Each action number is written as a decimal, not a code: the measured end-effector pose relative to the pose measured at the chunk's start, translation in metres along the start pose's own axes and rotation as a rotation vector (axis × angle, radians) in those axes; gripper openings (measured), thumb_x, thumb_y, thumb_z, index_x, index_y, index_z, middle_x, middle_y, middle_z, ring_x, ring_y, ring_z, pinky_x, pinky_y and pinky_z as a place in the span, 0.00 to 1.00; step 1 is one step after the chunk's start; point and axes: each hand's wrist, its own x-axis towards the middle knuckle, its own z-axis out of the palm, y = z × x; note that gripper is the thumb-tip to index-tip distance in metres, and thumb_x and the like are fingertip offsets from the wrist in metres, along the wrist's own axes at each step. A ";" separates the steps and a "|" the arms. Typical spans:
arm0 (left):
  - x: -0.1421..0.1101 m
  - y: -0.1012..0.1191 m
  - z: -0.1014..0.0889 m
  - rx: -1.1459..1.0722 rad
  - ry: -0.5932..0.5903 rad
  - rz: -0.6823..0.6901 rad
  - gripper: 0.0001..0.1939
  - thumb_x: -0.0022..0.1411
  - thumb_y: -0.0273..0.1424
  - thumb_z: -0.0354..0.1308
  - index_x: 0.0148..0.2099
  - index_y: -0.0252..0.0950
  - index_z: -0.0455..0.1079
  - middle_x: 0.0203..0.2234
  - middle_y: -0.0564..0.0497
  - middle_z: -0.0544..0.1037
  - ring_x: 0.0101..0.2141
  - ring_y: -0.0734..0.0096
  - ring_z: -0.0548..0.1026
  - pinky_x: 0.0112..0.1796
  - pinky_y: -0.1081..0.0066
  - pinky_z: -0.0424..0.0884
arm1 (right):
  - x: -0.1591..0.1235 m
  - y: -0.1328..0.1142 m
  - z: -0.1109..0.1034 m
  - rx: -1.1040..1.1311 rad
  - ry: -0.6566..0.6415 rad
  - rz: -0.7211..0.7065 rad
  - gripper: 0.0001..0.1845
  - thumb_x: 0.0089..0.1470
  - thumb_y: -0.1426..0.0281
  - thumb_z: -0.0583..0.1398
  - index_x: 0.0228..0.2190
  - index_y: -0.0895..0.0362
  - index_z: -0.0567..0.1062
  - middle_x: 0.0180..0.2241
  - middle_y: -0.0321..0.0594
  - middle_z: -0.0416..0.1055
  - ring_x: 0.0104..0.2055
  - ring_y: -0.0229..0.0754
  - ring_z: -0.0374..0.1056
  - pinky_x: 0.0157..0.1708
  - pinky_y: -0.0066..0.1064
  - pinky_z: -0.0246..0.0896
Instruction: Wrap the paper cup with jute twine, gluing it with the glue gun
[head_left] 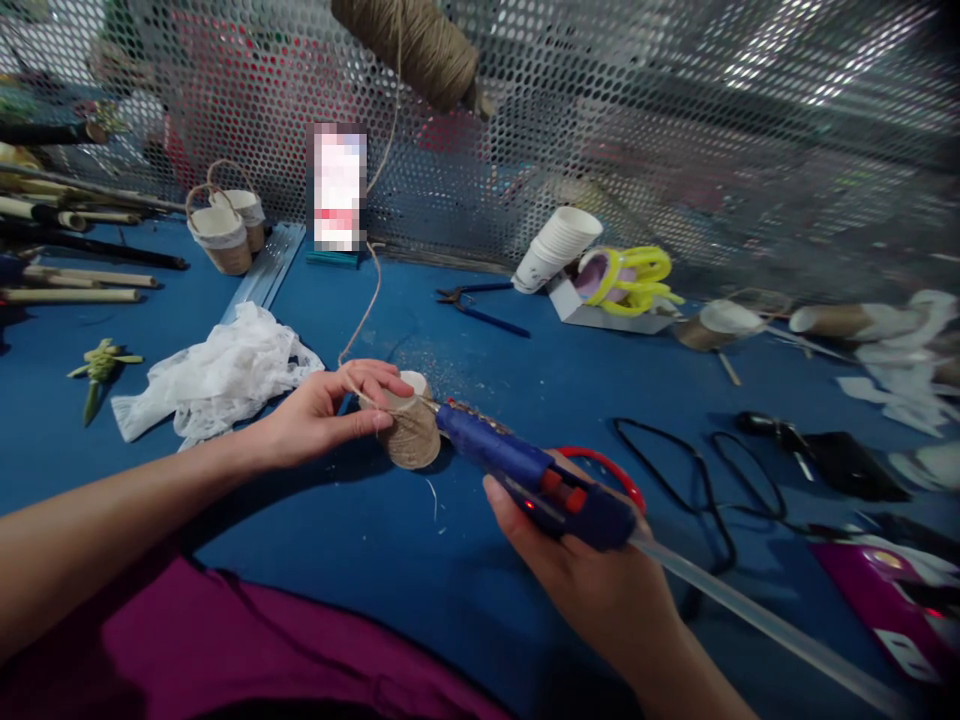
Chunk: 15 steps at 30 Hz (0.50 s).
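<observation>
My left hand is closed around the near left side of a small paper cup wrapped in brown twine, its white rim facing up. A loose twine strand runs from the cup past my fingers, up toward a large twine spool. My right hand grips a blue hot glue gun with a lit red light. The gun's nozzle points left, at the upper right of the cup; whether it touches cannot be made out. A long clear glue stick sticks out of the gun's back.
White lace lies left of the cup, near two finished handled cups. Behind are pliers, stacked paper cups and yellow-handled scissors. A black cord coils at the right. A perforated metal panel closes off the back.
</observation>
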 end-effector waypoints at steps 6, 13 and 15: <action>0.000 0.000 0.001 -0.008 0.006 -0.001 0.02 0.55 0.27 0.59 0.30 0.36 0.69 0.42 0.45 0.76 0.53 0.61 0.65 0.56 0.55 0.54 | -0.004 -0.002 0.003 -0.016 0.041 -0.047 0.04 0.48 0.71 0.58 0.29 0.52 0.68 0.22 0.32 0.72 0.22 0.38 0.70 0.24 0.28 0.67; 0.000 0.001 0.002 -0.014 0.008 -0.008 0.03 0.56 0.27 0.58 0.29 0.36 0.68 0.43 0.45 0.75 0.54 0.62 0.63 0.56 0.56 0.54 | -0.002 -0.004 0.002 0.029 0.011 -0.033 0.04 0.50 0.72 0.55 0.26 0.52 0.69 0.22 0.34 0.73 0.23 0.38 0.71 0.24 0.28 0.68; 0.000 0.001 0.002 -0.015 0.009 -0.012 0.03 0.56 0.27 0.58 0.29 0.36 0.68 0.43 0.45 0.75 0.54 0.62 0.63 0.56 0.56 0.54 | -0.004 -0.003 0.003 0.012 0.018 -0.061 0.03 0.49 0.73 0.57 0.28 0.52 0.69 0.23 0.34 0.73 0.24 0.38 0.71 0.25 0.27 0.67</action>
